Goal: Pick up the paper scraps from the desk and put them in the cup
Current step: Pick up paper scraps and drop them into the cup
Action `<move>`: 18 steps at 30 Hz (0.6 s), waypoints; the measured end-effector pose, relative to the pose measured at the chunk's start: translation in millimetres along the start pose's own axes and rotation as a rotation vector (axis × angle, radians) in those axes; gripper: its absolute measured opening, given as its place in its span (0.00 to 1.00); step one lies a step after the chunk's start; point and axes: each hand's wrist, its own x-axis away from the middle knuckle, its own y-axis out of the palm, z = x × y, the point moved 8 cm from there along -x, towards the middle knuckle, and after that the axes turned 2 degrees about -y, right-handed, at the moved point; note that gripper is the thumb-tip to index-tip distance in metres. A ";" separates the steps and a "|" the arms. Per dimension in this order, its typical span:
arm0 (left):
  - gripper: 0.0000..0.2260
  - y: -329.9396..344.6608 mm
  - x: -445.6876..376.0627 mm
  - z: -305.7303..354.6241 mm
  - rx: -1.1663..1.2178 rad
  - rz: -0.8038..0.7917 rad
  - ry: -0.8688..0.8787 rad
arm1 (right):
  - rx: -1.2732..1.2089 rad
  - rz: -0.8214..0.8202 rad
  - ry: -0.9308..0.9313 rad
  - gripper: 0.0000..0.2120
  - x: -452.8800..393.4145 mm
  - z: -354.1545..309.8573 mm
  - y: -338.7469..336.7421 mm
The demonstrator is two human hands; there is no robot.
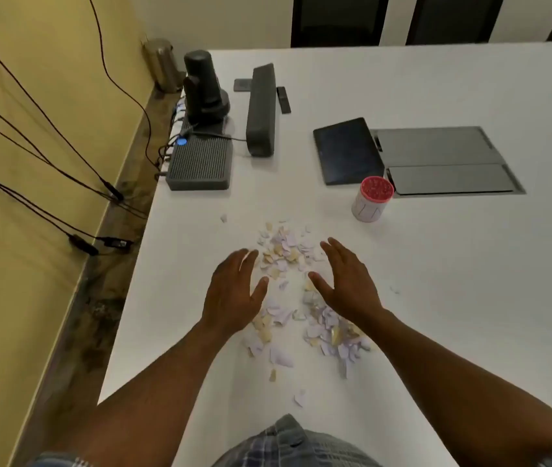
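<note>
The paper scraps (288,261) lie scattered in a loose heap on the white worktop (436,298), pale lilac, cream and white bits running from a denser patch ahead of the person down to thinner strays nearer the body. A few single pieces sit apart, one off to the far left of the heap and one out to the right.

Both hands sit low at the heap, one at either side, palms turned inward toward each other. The left hand (234,294) has its grip spread, fingers extended and slightly blurred at the tips, thumb held out toward the scraps. The right hand (345,281) is likewise spread, fingers straight, thumb reaching in toward the paper. Neither is pinching anything that I can see.

The cup (371,199) stands upright beyond the heap, to the right, well apart from both hands; it is white with a red inside showing at its mouth.

Just behind the cup lies a dark tablet (347,150) beside a grey panel (443,160) set in the worktop. Further left are a long grey speaker bar (261,111), a ribbed grey box (200,163) and a dark camera unit (202,85), with black cables (48,156) trailing along the yellow wall (31,264).
</note>
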 end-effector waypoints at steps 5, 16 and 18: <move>0.25 47.9 26.7 -28.0 0.004 -0.180 -0.078 | 0.049 -0.156 0.081 0.30 17.6 29.9 34.2; 0.42 91.7 44.1 -76.8 -0.148 -0.345 -0.201 | 0.133 -0.333 0.279 0.41 44.4 78.0 77.5; 0.43 96.0 39.5 -81.4 -0.128 -0.381 -0.254 | 0.085 -0.340 0.278 0.43 39.6 76.1 83.2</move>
